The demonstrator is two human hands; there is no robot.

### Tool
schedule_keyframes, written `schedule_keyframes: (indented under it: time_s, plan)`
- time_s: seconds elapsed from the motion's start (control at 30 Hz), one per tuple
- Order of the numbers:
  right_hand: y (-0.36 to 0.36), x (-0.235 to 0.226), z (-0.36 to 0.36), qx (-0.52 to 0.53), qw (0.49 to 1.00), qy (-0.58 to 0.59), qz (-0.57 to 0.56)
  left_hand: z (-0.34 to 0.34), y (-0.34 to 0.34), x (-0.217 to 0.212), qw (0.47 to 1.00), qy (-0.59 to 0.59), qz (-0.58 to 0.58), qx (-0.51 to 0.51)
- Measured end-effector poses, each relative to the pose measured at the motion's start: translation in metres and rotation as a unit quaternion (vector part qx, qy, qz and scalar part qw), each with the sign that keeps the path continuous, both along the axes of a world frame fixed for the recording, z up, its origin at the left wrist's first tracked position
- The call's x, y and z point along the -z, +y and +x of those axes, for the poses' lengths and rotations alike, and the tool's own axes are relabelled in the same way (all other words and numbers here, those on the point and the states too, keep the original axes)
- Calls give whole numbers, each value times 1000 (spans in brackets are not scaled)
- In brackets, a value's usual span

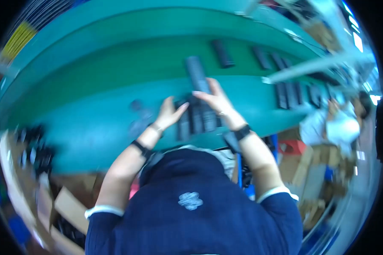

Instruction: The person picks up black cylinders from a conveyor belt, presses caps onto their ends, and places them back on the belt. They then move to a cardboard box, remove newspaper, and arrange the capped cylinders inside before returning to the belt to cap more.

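Observation:
A long, dark grey ribbed bar (196, 73) is in my right hand (218, 101), its thumb and fingers closed round the near end. The bar points away from me over the green bench. My left hand (169, 114) has its thumb and fingers apart, with nothing visible between them. Its thumb comes close to several dark bars (195, 117) lying side by side in front of me; touching or not, I cannot tell. Small, pale, see-through pieces (140, 117) lie left of my left hand, blurred.
On the green bench (93, 114) another dark bar (222, 53) lies farther back, with more dark bars (287, 94) to the right. A co-worker in a white sleeve (342, 127) is at the right end. Open cardboard boxes (15, 178) stand at lower left, below the bench.

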State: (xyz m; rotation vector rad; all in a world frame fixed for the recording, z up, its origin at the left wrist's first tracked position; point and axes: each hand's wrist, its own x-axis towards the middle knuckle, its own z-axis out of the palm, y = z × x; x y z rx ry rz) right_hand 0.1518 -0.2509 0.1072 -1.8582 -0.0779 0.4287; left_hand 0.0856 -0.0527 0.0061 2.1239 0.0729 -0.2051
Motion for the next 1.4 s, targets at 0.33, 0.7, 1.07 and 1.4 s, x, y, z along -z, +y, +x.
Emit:
schedule_keyframes:
  time_s: [0.33, 0.7, 1.07, 1.4]
  plan:
    - [-42, 22, 201, -1, 977, -47, -207, 41, -45, -30, 979, 55, -192, 40]
    - [-5, 50, 190, -36, 855, -318, -409, 0, -2, -73, 948, 71, -310, -18]
    - [-7, 14, -19, -111, 910, 301, 263, -24, -8, -73, 943, 85, -304, 109]
    - [2, 14, -38, -132, 908, 266, 295, -37, -1, -70, 937, 42, -332, 101]
